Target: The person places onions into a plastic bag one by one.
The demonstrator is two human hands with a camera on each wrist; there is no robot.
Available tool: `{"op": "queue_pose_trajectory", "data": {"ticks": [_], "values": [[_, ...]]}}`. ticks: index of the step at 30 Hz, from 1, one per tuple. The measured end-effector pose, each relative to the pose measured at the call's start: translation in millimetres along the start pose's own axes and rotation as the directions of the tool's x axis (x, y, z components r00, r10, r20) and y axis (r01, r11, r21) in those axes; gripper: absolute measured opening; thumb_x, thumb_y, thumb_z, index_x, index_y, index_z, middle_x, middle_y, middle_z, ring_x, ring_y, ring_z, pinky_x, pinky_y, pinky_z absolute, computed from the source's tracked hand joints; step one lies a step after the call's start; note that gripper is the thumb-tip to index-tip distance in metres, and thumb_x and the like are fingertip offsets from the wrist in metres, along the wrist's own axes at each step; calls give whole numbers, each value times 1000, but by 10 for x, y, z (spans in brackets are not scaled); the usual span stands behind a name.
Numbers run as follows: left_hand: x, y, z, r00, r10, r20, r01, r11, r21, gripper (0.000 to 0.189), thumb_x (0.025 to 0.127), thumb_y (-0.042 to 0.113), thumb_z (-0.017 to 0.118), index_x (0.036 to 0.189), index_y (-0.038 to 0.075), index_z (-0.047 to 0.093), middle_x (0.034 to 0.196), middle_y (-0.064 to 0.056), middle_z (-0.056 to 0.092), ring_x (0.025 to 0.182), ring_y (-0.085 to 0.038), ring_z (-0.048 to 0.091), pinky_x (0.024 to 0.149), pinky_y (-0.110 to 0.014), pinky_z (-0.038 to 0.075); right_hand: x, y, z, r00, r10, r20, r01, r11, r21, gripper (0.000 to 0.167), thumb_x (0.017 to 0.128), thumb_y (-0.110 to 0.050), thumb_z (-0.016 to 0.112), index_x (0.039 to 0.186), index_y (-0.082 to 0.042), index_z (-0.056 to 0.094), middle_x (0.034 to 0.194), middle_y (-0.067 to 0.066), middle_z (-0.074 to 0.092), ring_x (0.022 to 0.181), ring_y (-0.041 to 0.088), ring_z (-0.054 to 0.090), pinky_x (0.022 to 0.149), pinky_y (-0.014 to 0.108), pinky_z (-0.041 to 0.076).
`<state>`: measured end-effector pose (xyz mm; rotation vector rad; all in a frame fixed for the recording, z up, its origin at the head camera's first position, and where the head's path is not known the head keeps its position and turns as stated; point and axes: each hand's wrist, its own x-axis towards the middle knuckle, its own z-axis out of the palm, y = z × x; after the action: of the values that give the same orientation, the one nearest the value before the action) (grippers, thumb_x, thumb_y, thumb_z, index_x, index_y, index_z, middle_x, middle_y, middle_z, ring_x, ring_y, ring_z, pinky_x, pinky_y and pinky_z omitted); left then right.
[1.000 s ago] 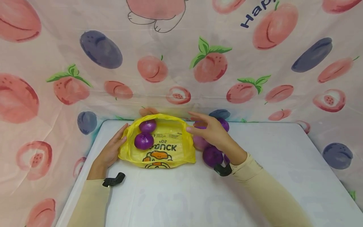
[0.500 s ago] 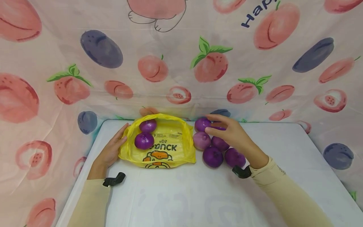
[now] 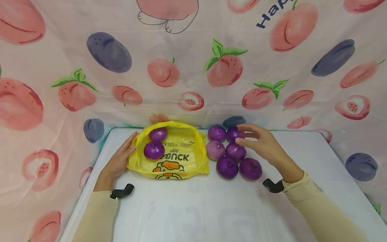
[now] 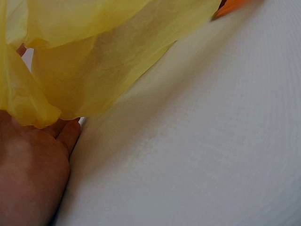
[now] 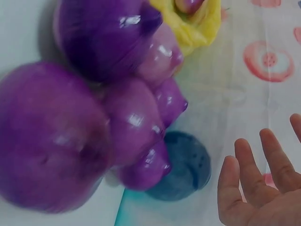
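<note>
My left hand [image 3: 119, 156] holds the left rim of a yellow plastic bag [image 3: 198, 154] with a duck print, its thumb over the edge. In the left wrist view the bag [image 4: 103, 66] drapes over the palm, hiding part of the fingers. Inside the bag lie two purple onions, a nearer onion [image 3: 154, 150] and a farther onion [image 3: 158, 134]. My right hand [image 3: 263, 143] hovers beside several more purple onions [image 3: 227, 167] right of the bag, its fingers spread with nothing between them. The right wrist view shows these onions [image 5: 131, 120] apart from the hand [image 5: 263, 193].
A white table [image 3: 181, 211] carries everything. Behind it hangs a pink cloth [image 3: 193, 60] printed with fruit, close to the back row of onions. A black camera mount sits on each wrist, one left [image 3: 122, 191] and one right [image 3: 273, 186].
My right hand has moved right, away from the bag and across the loose onions, uncovering them. The left hand, the bag and the onions have stayed in place.
</note>
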<state>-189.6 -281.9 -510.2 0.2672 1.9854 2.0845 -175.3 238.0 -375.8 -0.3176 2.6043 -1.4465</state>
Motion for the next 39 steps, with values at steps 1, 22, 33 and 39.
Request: {"op": "queue_pose_trajectory", "data": {"ticks": [1, 22, 33, 39], "values": [[2, -2, -1, 1000, 0, 0, 0, 1000, 3, 63, 110, 32, 44, 165, 30, 14, 173, 1, 13, 154, -14, 21, 106, -10, 40, -9, 21, -18, 1000, -1, 1, 1, 1000, -3, 59, 91, -43, 77, 142, -22, 57, 147, 2, 56, 138, 33, 51, 108, 60, 44], [-7, 9, 7, 1000, 3, 6, -3, 1000, 1, 65, 110, 32, 44, 166, 26, 11, 173, 0, 12, 152, -11, 24, 106, -9, 39, -193, 520, -256, 997, 67, 21, -65, 993, -99, 57, 92, -40, 76, 141, -14, 59, 148, 10, 57, 132, 37, 57, 104, 61, 47], [-9, 22, 14, 1000, 1, 12, -1, 1000, -1, 64, 111, 31, 43, 166, 26, 11, 173, -1, 11, 150, -10, 25, 106, -10, 40, -258, 772, -259, 992, 90, 85, -76, 985, -153, 57, 92, -44, 75, 140, -18, 60, 147, 11, 58, 131, 39, 57, 100, 59, 50], [-17, 35, 15, 1000, -3, 13, 3, 1000, 2, 60, 111, 32, 43, 164, 35, 16, 173, -1, 10, 152, -12, 23, 107, -9, 39, -282, 898, -235, 988, 94, 124, -75, 986, -151, 58, 91, -42, 76, 141, -16, 60, 145, 13, 59, 131, 40, 57, 98, 56, 52]]}}
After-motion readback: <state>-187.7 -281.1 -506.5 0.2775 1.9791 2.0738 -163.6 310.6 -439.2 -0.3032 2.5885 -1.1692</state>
